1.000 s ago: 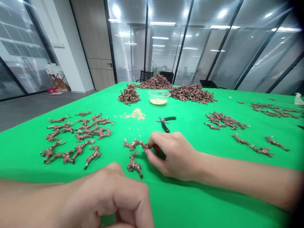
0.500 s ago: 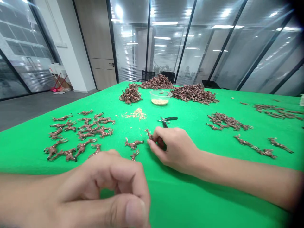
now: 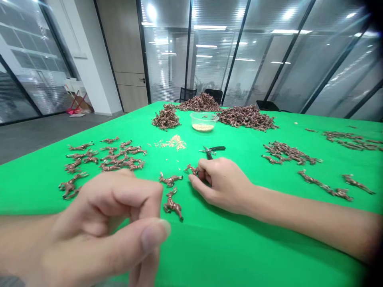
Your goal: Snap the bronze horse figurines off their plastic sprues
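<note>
1. Slanting away on our left, the edge of the green cloth-covered counter (image 3: 242, 147) runs beside a grey floor (image 3: 18, 139); under the cloth we cannot place its near edge exactly.
2. We have bare green between the left group of glossy brown deer-shaped figurines (image 3: 113, 158) and the middle of the counter, and more between the black-handled metal pliers (image 3: 212, 150) and the loose brown figurine cluster (image 3: 290, 152) on the right.
3. The far end is tighter: three brown heaps stand there, with a round clear plastic bowl (image 3: 205, 116) of pale yellow bits (image 3: 203, 127) between the left heap (image 3: 166, 117) and the right heap (image 3: 247, 117).
4. With our right hand (image 3: 226, 185) low over the counter, thumb and forefinger are closed on a small brown figurine (image 3: 191, 169).
5. Just left of that grip lies a brown deer figurine on its side (image 3: 170, 181); nearer us lies another brown deer figurine (image 3: 172, 205).
6. Our left hand (image 3: 98, 227) is raised close to the camera, fingers loosely curled, the thumb apart from the forefinger.
7. That hand partly covers a figurine at the left group's near side. The right hand hides one end of its figurine and part of a plier handle. In the heaps, single figurines blur together, and dark shadow cuts off our right forearm.
</note>
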Demonstrator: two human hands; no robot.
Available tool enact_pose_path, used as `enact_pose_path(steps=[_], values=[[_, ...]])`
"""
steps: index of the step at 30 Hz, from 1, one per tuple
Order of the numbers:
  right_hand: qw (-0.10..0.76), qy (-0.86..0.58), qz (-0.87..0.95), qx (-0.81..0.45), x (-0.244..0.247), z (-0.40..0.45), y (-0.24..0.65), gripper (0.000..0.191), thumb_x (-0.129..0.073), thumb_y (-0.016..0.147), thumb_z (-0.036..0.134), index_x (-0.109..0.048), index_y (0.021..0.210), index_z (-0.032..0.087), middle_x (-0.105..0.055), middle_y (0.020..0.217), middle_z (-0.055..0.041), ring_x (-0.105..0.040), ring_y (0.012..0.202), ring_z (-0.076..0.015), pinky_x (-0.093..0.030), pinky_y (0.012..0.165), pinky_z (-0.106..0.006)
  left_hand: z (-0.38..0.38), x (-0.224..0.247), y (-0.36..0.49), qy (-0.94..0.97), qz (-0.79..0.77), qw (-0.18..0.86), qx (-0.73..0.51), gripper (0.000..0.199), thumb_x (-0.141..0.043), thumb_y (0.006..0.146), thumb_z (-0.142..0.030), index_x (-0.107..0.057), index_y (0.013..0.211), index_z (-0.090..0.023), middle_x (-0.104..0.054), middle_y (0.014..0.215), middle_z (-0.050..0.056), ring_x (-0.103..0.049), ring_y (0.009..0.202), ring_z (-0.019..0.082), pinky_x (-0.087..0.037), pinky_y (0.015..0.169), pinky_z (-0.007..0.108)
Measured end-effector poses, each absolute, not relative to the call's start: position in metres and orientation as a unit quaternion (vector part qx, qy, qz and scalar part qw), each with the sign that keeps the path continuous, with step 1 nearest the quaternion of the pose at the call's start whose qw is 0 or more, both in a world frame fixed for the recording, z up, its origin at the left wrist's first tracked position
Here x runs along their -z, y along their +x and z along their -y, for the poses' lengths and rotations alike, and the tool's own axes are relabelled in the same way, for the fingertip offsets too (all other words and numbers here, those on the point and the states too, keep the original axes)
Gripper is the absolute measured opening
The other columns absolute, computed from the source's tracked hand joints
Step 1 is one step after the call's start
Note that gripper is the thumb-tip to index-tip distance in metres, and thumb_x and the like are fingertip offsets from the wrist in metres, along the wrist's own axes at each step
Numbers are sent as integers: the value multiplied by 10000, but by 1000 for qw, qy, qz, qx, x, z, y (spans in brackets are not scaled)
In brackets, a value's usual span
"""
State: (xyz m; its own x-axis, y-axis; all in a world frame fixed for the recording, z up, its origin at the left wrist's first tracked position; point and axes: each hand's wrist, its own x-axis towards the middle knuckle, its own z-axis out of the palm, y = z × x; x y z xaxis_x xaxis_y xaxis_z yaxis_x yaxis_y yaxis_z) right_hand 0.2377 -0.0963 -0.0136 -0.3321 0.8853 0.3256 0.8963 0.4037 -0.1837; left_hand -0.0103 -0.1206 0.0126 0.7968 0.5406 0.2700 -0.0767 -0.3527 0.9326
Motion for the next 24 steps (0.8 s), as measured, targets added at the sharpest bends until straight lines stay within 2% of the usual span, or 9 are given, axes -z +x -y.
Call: enact_pose_path(steps=[5, 8, 11, 15, 24], values=[[177, -554, 813, 11, 13, 98, 236, 315, -523, 941, 413, -456, 728, 190, -539, 628, -3, -430, 542, -113, -202, 555, -300, 108, -22, -11, 767, -150, 573, -246, 305, -539, 1011, -229, -592, 713, -189, -761, 659, 52, -716, 566, 142, -541, 548, 191], [176, -556, 812, 12, 13, 98, 236, 309, -514, 948, 422, -462, 749, 191, -547, 643, -6, -438, 549, -117, -208, 560, -299, 104, -24, -9, 759, -186, 576, -239, 216, -626, 967, -203, -708, 769, -182, -796, 833, 49, -766, 717, 158, -596, 674, 194], [178, -557, 811, 11, 13, 99, 236, 294, -514, 949, 418, -473, 768, 190, -554, 652, -8, -440, 546, -117, -211, 563, -298, 103, -24, -7, 750, -214, 585, -223, 122, -686, 932, -220, -781, 858, -200, -798, 924, 55, -778, 842, 206, -628, 791, 252], [181, -552, 814, 13, 14, 100, 237, 282, -506, 958, 410, -484, 782, 190, -561, 659, -9, -454, 557, -121, -216, 569, -296, 104, -25, -5, 725, -218, 618, -211, 135, -668, 945, -234, -787, 893, -196, -797, 916, 58, -777, 872, 227, -642, 840, 303], [176, -552, 815, 10, 13, 99, 236, 263, -502, 957, 394, -500, 794, 187, -574, 663, -13, -470, 566, -127, -219, 566, -302, 107, -24, -2, 689, -216, 661, -205, 145, -645, 960, -217, -782, 953, -171, -789, 1001, 89, -773, 906, 233, -641, 868, 325]])
